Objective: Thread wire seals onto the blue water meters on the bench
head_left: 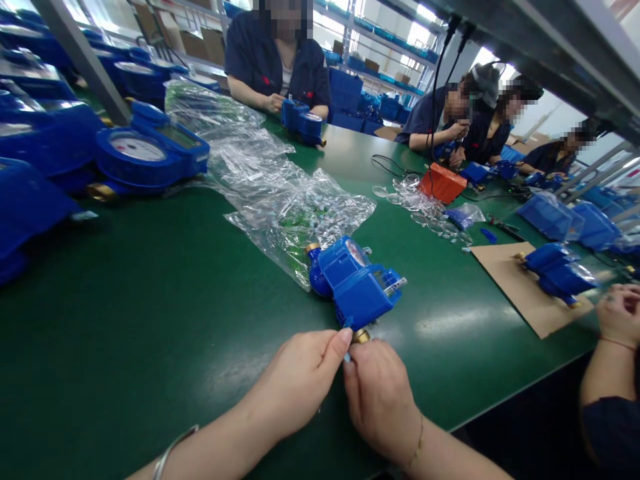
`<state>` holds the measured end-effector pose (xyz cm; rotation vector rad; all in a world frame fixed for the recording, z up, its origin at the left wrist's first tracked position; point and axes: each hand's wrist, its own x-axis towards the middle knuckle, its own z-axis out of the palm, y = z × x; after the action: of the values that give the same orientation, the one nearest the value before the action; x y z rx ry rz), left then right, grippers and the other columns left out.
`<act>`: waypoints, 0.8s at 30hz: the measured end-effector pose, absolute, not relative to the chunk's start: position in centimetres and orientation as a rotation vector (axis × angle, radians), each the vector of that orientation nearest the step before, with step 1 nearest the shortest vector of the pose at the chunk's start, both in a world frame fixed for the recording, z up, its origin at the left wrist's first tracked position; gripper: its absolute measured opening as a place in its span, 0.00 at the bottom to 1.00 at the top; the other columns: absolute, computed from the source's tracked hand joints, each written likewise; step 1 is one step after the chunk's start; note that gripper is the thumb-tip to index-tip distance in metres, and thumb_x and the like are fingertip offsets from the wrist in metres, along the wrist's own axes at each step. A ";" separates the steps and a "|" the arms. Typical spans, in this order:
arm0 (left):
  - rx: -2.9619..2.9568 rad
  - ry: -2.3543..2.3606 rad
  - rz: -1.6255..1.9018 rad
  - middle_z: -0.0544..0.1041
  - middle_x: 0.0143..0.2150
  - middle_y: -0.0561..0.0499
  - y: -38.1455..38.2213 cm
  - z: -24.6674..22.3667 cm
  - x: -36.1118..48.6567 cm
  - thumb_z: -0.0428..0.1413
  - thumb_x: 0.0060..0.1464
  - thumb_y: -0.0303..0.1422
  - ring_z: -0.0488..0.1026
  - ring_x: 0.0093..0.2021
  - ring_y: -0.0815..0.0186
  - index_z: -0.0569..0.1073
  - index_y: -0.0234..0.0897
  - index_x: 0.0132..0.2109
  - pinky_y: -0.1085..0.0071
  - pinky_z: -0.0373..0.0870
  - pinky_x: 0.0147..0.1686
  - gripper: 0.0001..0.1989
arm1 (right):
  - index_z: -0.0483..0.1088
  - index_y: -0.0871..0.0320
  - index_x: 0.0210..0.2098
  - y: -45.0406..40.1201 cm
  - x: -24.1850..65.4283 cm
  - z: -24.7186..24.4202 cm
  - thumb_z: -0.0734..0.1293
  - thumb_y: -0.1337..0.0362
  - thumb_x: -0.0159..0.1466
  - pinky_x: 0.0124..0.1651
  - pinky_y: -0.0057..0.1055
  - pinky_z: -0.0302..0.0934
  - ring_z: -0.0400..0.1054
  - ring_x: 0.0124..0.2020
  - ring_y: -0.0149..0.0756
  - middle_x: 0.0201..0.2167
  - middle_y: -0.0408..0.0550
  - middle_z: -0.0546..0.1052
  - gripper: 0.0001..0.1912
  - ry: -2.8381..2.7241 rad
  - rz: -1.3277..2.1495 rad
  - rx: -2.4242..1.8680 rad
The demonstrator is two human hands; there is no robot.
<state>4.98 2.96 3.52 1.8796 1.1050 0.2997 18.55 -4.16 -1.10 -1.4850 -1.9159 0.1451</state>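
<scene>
A blue meter (357, 287) with brass ends lies tilted on the green table, its round dial facing away and to the right. Right at its near brass end, my left hand (310, 370) is closed, thumb and forefinger pinched near a small light-blue piece (347, 358). My right hand (377, 393) is closed beside it, fingers curled under the brass end; what its fingertips hold is hidden. Clear plastic bags (320, 207) holding small light-blue parts lie just behind the meter.
Several blue meters (145, 150) stand at the left. Clear discs (425, 207) and an orange box (443, 183) lie at the back right. Another meter (557, 270) rests on cardboard (495, 273), near a neighbour's hand (620, 310). Several people work across the table.
</scene>
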 end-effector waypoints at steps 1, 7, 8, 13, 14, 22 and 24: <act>1.880 1.103 0.294 0.71 0.24 0.55 3.0 3.6 5.1 0.38 0.62 0.44 0.65 0.26 0.67 0.65 0.38 0.25 0.72 0.55 0.26 0.23 | 0.66 0.61 0.35 -4.0 18.6 -1.2 0.56 0.67 0.64 0.40 0.38 0.55 0.61 0.33 0.39 0.30 0.52 0.70 0.09 -1.919 0.147 -1.467; 1.974 1.085 0.338 0.72 0.27 0.54 3.2 3.0 5.0 0.40 0.62 0.41 0.67 0.29 0.66 0.68 0.38 0.28 0.72 0.57 0.30 0.20 | 0.55 0.56 0.24 -2.6 17.2 -0.7 0.48 0.60 0.66 0.20 0.26 0.50 0.48 0.14 0.27 0.13 0.36 0.53 0.17 -1.274 1.189 -1.400; 1.989 1.078 0.333 0.72 0.26 0.54 3.4 2.9 5.0 0.40 0.62 0.40 0.67 0.29 0.66 0.67 0.38 0.27 0.72 0.57 0.30 0.20 | 0.54 0.56 0.23 -2.5 16.9 -0.7 0.46 0.60 0.67 0.18 0.25 0.48 0.45 0.12 0.26 0.12 0.35 0.50 0.18 -1.206 1.282 -1.391; 1.917 0.995 0.321 0.71 0.25 0.54 4.2 2.5 4.7 0.38 0.62 0.43 0.66 0.27 0.67 0.67 0.38 0.26 0.73 0.57 0.28 0.22 | 0.64 0.60 0.35 -3.2 17.2 -1.2 0.53 0.62 0.65 0.38 0.34 0.58 0.63 0.33 0.36 0.30 0.50 0.69 0.12 -1.558 0.650 -1.569; 1.901 1.000 0.327 0.70 0.25 0.54 4.3 2.4 4.7 0.38 0.61 0.43 0.65 0.27 0.67 0.66 0.37 0.26 0.73 0.57 0.28 0.23 | 0.64 0.60 0.37 -3.3 17.3 -1.4 0.54 0.63 0.65 0.42 0.37 0.56 0.63 0.36 0.39 0.33 0.52 0.70 0.11 -1.664 0.461 -1.589; 1.894 0.955 0.391 0.70 0.25 0.54 4.4 2.6 5.1 0.39 0.61 0.42 0.65 0.27 0.67 0.65 0.37 0.26 0.73 0.56 0.28 0.21 | 0.56 0.56 0.26 -2.4 16.5 -0.6 0.48 0.60 0.67 0.19 0.24 0.48 0.48 0.15 0.27 0.15 0.36 0.55 0.16 -1.124 1.131 -1.518; 1.887 0.944 0.393 0.68 0.24 0.55 4.6 2.7 5.1 0.39 0.61 0.43 0.64 0.26 0.67 0.64 0.37 0.25 0.73 0.56 0.28 0.21 | 0.57 0.56 0.27 -2.6 16.3 -0.4 0.47 0.59 0.67 0.19 0.24 0.47 0.48 0.15 0.27 0.15 0.36 0.55 0.16 -1.046 1.198 -1.513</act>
<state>5.10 4.60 2.72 1.8870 0.9444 0.3933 16.32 -2.61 -0.36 -1.5133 -1.0459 1.1975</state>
